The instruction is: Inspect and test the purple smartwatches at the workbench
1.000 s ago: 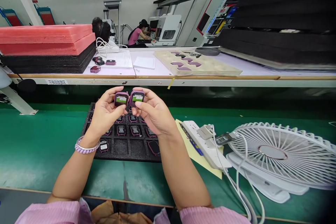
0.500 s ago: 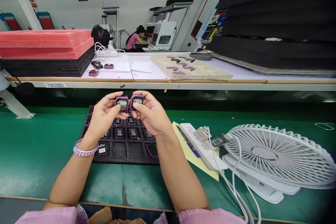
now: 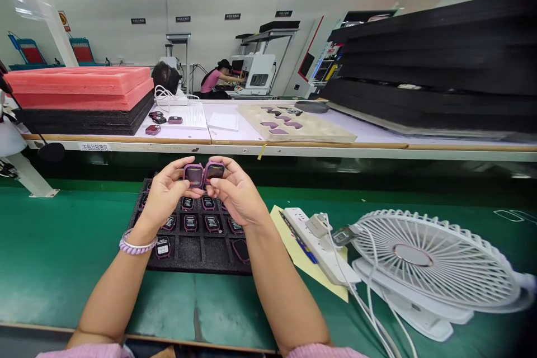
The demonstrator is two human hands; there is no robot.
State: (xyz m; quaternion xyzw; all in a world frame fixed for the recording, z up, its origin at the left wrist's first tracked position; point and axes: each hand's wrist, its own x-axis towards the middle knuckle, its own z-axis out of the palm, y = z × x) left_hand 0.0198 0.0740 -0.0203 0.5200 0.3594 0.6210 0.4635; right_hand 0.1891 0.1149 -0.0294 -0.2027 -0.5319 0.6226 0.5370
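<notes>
Hands raised over the back part of the tray, near each other, each pinched on its own watch: left hand (image 3: 165,193) on the left watch (image 3: 193,175), right hand (image 3: 241,196) on the right watch (image 3: 215,170). Thumbs in front, fingers round the rims. 2 watches side by side, upright, screens toward the wearer; cannot tell if the cases touch. Both screens mostly dark, a thin yellowish band near the top.

Step in hand, my reading: looking at the 2 screens together. Next move calls for a steady, light pinch at the rims, thumbs off the glass, same tilt on both so glare doesn't mislead.

Below: black foam tray (image 3: 201,267), watches in its compartments, several screens lit with white text. Front row: a watch with a white panel (image 3: 163,247) at left, a dark watch (image 3: 241,249) at right by the forearm, 2 compartments between.

Right along the green bench (image 3: 84,274): yellow paper (image 3: 335,288), pens (image 3: 308,251), white power strip (image 3: 342,273), white fan (image 3: 444,263).

Shelf (image 3: 319,152) behind: red foam stack (image 3: 126,89) left, black stack (image 3: 419,67) right, pale tray (image 3: 331,131) with purple pieces between. Co-worker (image 3: 213,80) beyond, at a machine.
</notes>
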